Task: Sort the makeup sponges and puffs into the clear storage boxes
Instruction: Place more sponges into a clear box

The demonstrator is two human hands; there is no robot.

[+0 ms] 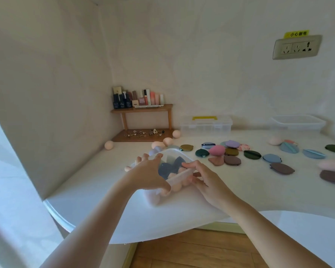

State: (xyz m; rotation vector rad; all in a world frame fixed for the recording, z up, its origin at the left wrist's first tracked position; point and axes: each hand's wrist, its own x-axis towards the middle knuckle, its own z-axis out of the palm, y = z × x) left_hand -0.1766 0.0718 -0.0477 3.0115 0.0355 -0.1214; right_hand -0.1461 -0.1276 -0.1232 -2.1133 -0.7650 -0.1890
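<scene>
A clear storage box sits tilted near the table's front, with dark blue and peach sponges inside. My left hand grips its left side and near corner. My right hand holds its right rim, thumb over the edge. Peach egg-shaped sponges lie loose behind the box. Flat puffs in several colours are spread over the table to the right, with a pink teardrop sponge among them.
A clear case with a yellow handle and a clear lidded box stand at the back wall. A wooden corner shelf holds cosmetics, with jewellery below. The table's curved front edge is close to me.
</scene>
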